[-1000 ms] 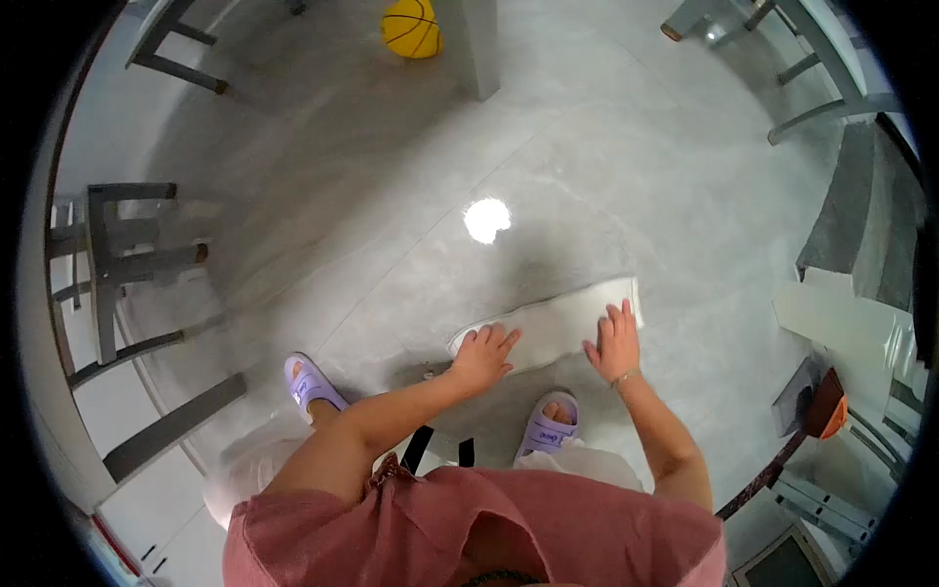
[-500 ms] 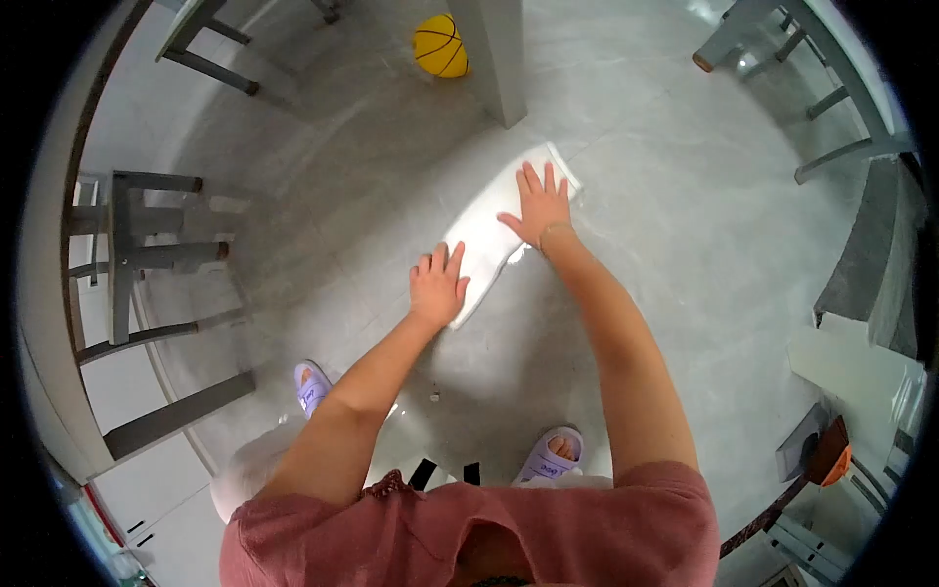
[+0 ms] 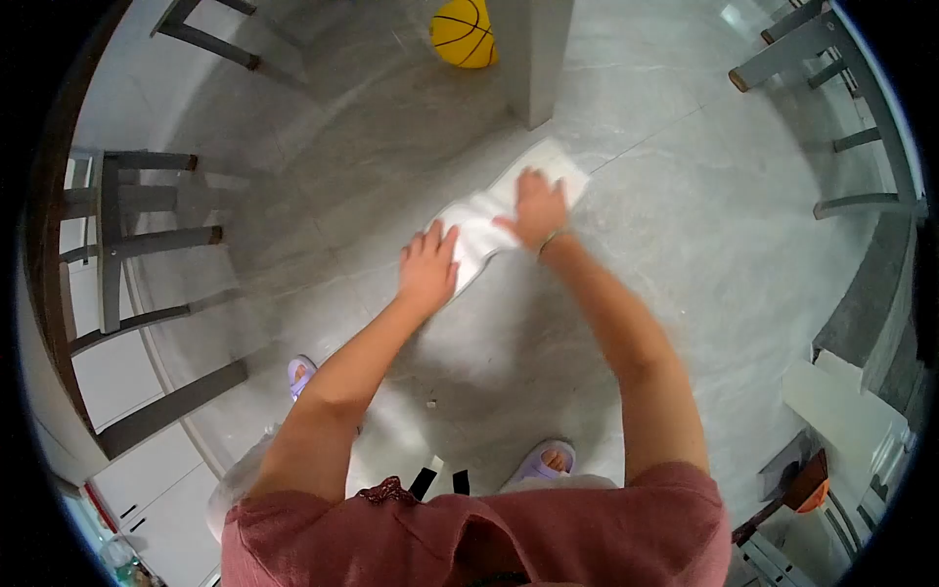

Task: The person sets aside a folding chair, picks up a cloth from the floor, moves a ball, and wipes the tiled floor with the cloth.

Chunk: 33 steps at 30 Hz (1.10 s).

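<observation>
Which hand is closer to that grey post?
Right. The right hand is on the white cloth near its far end, just short of the grey post; the left hand is at the near end, farther away.

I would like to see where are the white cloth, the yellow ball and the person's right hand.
White cloth (image 3: pixel 475 228): head view, on its rumpled middle part.
Yellow ball (image 3: pixel 464 35): head view, middle of its visible side.
Right hand (image 3: pixel 540 208): head view, back of the hand.

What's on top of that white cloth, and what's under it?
The left hand and right hand are on the white cloth. Grey floor shows around it, but whatever is directly beneath is covered.
</observation>
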{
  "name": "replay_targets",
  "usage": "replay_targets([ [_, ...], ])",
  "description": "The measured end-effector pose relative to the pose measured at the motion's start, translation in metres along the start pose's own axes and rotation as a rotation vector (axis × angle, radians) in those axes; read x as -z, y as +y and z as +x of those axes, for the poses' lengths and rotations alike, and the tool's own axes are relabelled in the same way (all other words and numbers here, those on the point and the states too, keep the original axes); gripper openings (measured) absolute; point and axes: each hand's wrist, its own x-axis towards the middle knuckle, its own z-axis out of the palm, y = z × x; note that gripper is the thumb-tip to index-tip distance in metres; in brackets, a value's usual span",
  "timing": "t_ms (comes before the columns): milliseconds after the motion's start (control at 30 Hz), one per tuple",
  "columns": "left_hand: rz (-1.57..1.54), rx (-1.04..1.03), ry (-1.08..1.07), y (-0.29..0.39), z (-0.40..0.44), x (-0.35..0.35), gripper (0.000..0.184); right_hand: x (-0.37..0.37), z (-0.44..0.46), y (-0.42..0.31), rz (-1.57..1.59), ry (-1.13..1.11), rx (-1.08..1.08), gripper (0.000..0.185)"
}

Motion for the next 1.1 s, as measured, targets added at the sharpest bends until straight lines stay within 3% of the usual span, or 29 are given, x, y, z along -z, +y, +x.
replay_targets([
  [133,0.048,0.131,0.022,-0.034,-0.034,-0.002,0.067,-0.015,0.017,-0.050,0.120,0.046,0.212,0.090],
  [267,0.049,0.208,0.061,-0.037,-0.026,-0.006,0.066,0.002,0.081,-0.065,0.190,0.057,0.286,0.084],
  [333,0.114,0.361,0.071,-0.032,-0.016,-0.014,0.064,0.017,0.098,-0.069,0.134,-0.008,0.335,0.085],
  [433,0.180,0.284,0.189,-0.067,-0.009,-0.069,0.064,-0.012,0.109,-0.079,0.183,0.098,0.168,0.087],
  [500,0.224,0.252,0.076,-0.086,-0.010,-0.076,0.063,-0.022,0.083,-0.065,0.162,0.059,0.101,0.087],
  [600,0.047,0.200,0.053,-0.041,-0.014,-0.018,0.061,-0.026,0.042,-0.036,0.128,0.197,0.129,0.086],
  [700,0.181,-0.020,0.028,-0.006,-0.032,-0.023,0.061,-0.044,-0.017,0.025,0.220,0.235,0.135,0.084],
  [800,0.147,-0.086,0.004,0.058,-0.015,-0.031,0.061,-0.055,-0.055,0.093,0.263,0.336,0.108,0.085],
  [933,0.157,-0.327,-0.022,0.160,0.004,-0.033,0.058,-0.064,-0.153,0.188,0.273,0.435,-0.147,0.088],
  [1100,0.124,-0.640,-0.109,0.277,-0.030,-0.037,0.055,-0.076,-0.330,0.223,0.274,0.280,-0.619,0.089],
])
